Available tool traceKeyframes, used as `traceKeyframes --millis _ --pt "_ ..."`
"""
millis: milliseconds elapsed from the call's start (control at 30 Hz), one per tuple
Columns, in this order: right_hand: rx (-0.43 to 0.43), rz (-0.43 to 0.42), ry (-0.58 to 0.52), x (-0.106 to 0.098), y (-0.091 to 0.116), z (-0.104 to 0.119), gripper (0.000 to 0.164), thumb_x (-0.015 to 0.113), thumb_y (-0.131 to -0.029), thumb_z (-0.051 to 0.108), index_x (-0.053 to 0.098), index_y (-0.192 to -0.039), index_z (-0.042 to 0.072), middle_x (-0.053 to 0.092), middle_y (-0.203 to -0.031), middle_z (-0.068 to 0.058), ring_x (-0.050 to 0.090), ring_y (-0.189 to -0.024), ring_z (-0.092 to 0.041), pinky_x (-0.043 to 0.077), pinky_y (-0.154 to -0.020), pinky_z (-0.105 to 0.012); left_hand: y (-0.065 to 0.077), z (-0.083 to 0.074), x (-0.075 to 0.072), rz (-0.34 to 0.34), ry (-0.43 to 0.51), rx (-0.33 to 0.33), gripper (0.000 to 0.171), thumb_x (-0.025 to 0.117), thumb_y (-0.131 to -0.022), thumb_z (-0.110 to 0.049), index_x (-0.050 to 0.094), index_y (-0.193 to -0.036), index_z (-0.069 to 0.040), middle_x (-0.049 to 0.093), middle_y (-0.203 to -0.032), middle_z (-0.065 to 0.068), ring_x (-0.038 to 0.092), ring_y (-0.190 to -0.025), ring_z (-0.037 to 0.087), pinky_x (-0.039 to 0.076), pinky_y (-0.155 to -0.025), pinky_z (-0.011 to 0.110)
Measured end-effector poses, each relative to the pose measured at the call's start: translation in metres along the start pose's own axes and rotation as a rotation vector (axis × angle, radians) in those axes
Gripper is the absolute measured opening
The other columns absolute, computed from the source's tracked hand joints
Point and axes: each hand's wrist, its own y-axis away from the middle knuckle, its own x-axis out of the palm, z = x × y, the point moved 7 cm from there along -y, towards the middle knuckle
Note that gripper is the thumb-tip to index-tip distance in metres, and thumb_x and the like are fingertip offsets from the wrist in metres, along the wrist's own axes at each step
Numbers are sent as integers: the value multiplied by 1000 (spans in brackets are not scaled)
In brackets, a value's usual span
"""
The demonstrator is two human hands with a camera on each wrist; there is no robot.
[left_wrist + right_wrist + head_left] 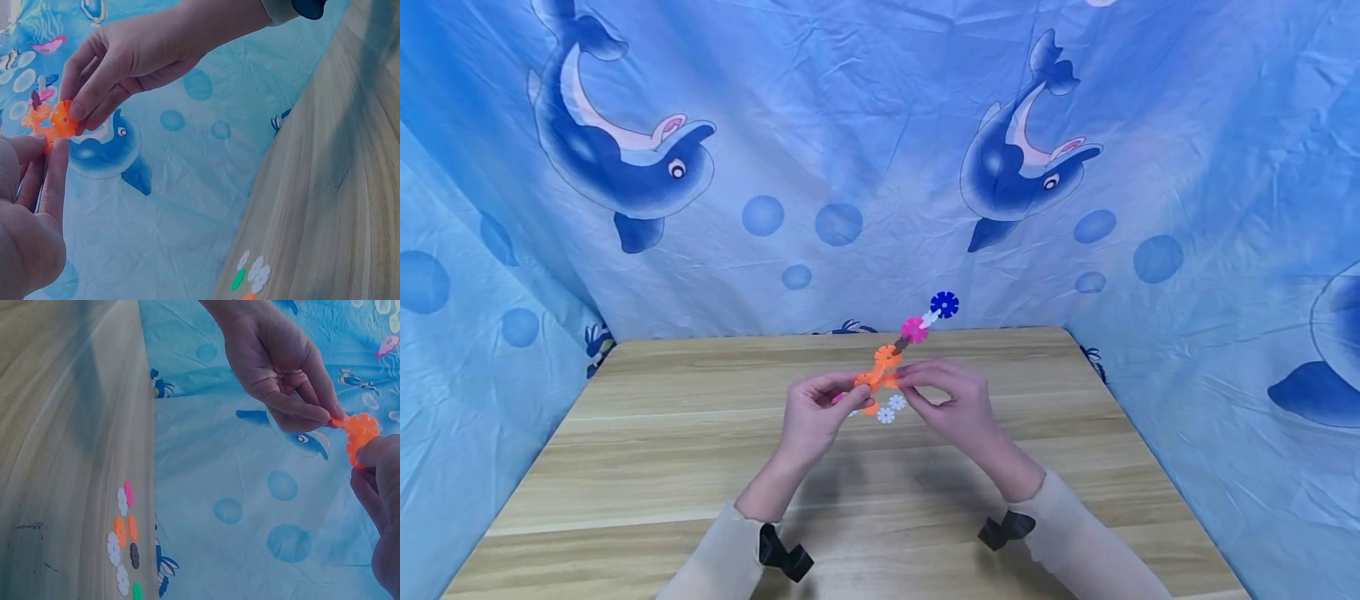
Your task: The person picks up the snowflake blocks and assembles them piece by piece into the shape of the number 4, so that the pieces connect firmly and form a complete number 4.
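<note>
Both hands hold a chain of interlocking snowflake discs above the table. My left hand (808, 417) pinches the orange discs (865, 382) at its lower end between thumb and fingers. From the other side, my right hand (953, 402) pinches an orange disc with thumb and fingertips, close beside the left fingers. Up and to the right, the chain runs through another orange disc (887, 357), a brown disc (901, 344), a pink disc (914, 330) and a white disc (930, 319), to a dark blue disc (944, 305). Fingers partly hide the orange joint.
Loose discs lie on the wooden table (647, 467) beyond the hands: several white discs (114, 549), orange discs (120, 531), a pink disc (129, 493), a dark disc (134, 555) and a green disc (137, 591). A blue dolphin-print cloth (880, 150) hangs around the table.
</note>
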Motion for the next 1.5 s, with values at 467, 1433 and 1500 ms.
traceKeyframes --millis 467,1433,1500 --pt "-135 -16 15 0 2 11 24 87 -78 -10 83 -97 5 80 -97 -11 79 -89 -25 66 -87 -28 2 2 3 -9 -35 -21 24 80 -93 -3 77 -114 8 82 -98 -8 81 -84 13 67 -84 31" --pt "-389 37 75 -2 4 27 20 66 -106 12 83 -98 4 80 -93 -9 77 -81 -22 67 -78 -31 3 -4 4 61 -158 -23 17 82 -93 -7 81 -108 2 81 -102 21 80 -82 15 65 -71 25" --pt "-396 48 89 -2 4 27 18 67 -105 12 83 -100 4 80 -94 -8 77 -82 -21 67 -79 -31 3 -2 4 61 -138 -27 18 81 -93 -6 80 -109 3 81 -102 18 81 -84 18 67 -77 28"
